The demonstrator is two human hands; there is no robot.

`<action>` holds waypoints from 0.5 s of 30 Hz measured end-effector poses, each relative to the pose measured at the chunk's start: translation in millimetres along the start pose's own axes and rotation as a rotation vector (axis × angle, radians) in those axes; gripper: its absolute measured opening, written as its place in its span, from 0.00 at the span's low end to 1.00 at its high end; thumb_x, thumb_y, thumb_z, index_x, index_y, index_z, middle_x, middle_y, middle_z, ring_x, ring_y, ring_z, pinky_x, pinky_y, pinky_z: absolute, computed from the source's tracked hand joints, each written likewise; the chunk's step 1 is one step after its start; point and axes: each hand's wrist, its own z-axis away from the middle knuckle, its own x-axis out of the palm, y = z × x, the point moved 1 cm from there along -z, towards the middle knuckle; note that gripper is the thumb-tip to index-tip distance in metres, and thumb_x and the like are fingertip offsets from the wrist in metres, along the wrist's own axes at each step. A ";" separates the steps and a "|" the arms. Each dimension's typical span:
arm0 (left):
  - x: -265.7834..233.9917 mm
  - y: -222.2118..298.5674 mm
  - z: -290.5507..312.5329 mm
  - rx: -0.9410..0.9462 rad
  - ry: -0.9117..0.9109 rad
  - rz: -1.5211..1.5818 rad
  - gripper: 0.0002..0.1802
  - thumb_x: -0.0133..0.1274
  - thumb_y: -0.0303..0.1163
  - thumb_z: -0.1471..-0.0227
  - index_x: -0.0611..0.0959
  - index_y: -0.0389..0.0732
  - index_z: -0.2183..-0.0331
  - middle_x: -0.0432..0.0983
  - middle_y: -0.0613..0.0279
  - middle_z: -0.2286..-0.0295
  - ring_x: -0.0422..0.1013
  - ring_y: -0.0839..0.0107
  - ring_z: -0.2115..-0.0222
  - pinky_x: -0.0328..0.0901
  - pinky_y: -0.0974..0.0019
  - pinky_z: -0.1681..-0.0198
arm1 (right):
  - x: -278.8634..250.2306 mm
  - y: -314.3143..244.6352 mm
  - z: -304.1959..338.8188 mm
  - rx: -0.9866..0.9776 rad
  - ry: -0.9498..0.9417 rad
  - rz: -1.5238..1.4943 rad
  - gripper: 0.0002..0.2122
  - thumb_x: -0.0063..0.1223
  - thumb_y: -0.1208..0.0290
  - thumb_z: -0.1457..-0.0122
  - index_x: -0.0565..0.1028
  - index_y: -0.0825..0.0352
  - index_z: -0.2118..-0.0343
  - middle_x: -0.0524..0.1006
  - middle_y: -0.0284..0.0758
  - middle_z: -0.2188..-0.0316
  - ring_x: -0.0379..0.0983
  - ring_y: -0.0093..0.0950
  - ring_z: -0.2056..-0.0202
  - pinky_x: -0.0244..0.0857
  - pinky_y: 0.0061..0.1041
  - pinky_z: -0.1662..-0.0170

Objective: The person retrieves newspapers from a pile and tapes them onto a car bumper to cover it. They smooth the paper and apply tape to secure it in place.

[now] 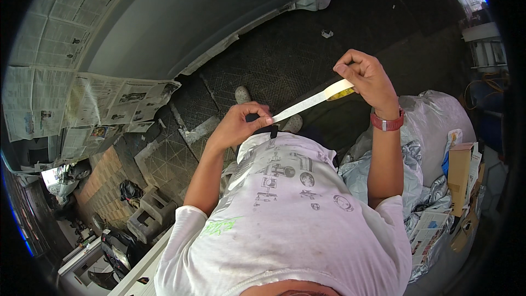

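My right hand (368, 79), with a red watch band at the wrist, grips a roll of masking tape (338, 89). The roll is pale cream with a yellow inner side. From it a strip of tape (300, 106) runs taut, down and leftward. My left hand (245, 123) pinches the strip's free end between thumb and fingertips. Both hands are held out in front of my white printed shirt (296, 208), above the dark floor. The right hand's fingers partly hide the roll.
At the upper left a grey vehicle panel (181, 16) is edged with taped newspaper (46, 49). On the right are a large plastic bag (438, 112), crumpled silvery sheeting and a cardboard box (461, 178). A grey plastic stool (150, 216) stands lower left. Dark grated matting (257, 49) covers the floor.
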 end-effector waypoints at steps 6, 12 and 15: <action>-0.4 28.1 -3.9 -0.144 -0.034 0.034 0.12 0.69 0.33 0.39 0.93 0.41 0.55 0.80 0.71 0.78 0.70 0.83 0.74 0.68 0.71 0.65 | -2.6 -1.4 -3.2 0.026 -0.001 0.005 0.08 0.61 0.68 0.28 0.80 0.67 0.62 0.70 0.19 0.84 0.56 0.09 0.79 0.50 0.19 0.74; 0.9 10.4 -9.5 -0.118 -0.119 0.166 0.11 0.68 0.35 0.38 0.93 0.43 0.55 0.82 0.70 0.72 0.73 0.81 0.68 0.69 0.70 0.59 | -0.7 -2.3 -7.7 -0.002 0.006 -0.030 0.08 0.61 0.69 0.28 0.80 0.67 0.62 0.70 0.19 0.83 0.56 0.09 0.79 0.49 0.19 0.74; 4.5 18.1 -9.1 -0.118 -0.051 0.119 0.10 0.69 0.38 0.39 0.93 0.43 0.59 0.84 0.65 0.65 0.77 0.76 0.60 0.70 0.67 0.52 | -0.4 -1.6 -10.1 -0.001 -0.011 -0.022 0.08 0.62 0.68 0.28 0.80 0.67 0.62 0.69 0.19 0.83 0.55 0.09 0.79 0.49 0.19 0.74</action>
